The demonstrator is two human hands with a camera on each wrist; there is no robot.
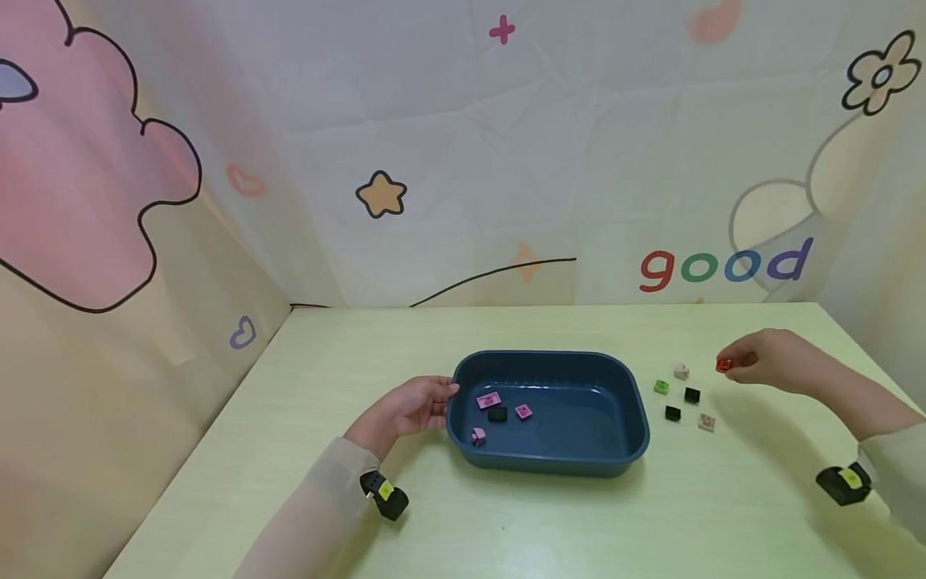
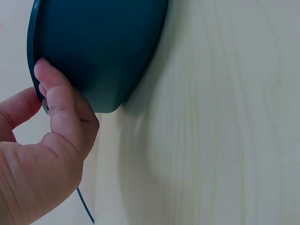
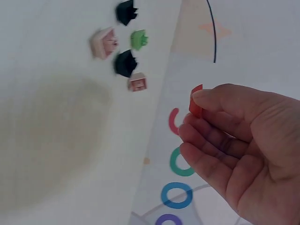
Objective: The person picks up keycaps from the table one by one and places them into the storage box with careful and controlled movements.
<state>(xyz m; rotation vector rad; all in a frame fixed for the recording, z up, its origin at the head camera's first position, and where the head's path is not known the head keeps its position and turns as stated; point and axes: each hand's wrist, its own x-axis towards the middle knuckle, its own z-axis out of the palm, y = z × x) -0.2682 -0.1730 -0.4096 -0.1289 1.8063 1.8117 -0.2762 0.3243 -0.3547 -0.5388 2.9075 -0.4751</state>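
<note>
The left hand [image 1: 414,406] pinches the rim at the left end of a blue tub [image 1: 553,464], with the thumb on 1 side of the rim and fingers on the other. The tub sits on the pale table [image 1: 347,346]. The right hand [image 1: 781,363] is up above the table, well apart from the tub, and holds a little red block [image 1: 724,365]. Its thumb and pointing finger are close together with the block between them, and the other fingers bend in. Inside the tub lie 4 small blocks, all in the left half: a long pink block [image 1: 489,400], a black block [image 1: 497,414] just beside it, a square pink block [image 1: 524,412], and a light pink block [image 1: 478,436] near the front wall. On the table, between the tub and the right hand's side, are 5 more blocks: a whitish block [image 1: 682,371] at the back, a green block [image 1: 661,387], 2 black blocks [image 1: 692,396], and a pale pink block [image 1: 706,422] at the front. These 5 sit near each other but do not touch. Behind the table hangs a cloth [image 1: 463,104] with a star [image 1: 381,195] and the word "good" [image 1: 726,264] on it.
</note>
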